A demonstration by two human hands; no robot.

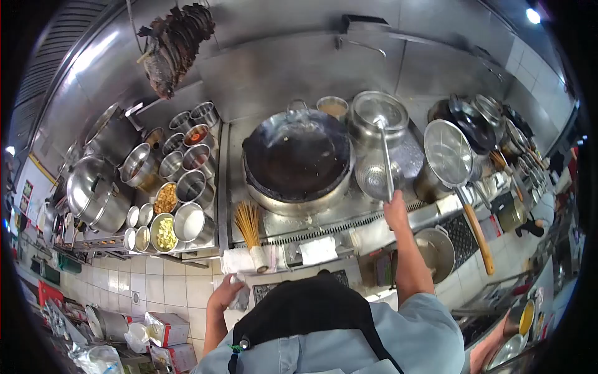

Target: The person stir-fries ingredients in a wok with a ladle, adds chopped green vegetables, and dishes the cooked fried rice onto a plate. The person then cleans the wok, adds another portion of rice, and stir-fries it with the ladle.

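My right hand (396, 213) is closed around the handle of a long metal ladle (387, 161). The ladle's far end lies over a round steel pot (378, 138) at the back of the stove. Low at the left, my left hand (227, 293) is closed on a crumpled greyish cloth (240, 295), beside my apron. In front of me a large dark wok (296, 159) sits on its burner ring, its inside wet with a few pale bits. A perforated metal strainer (372, 177) lies between the wok and the ladle handle.
A bamboo brush (248, 225) leans at the stove's front edge. Left stand steel containers of ingredients (165, 232) and a lidded pot (96, 193). A wooden-handled mesh skimmer (448, 153) juts over the right edge. Another person's arm (492, 343) shows at lower right.
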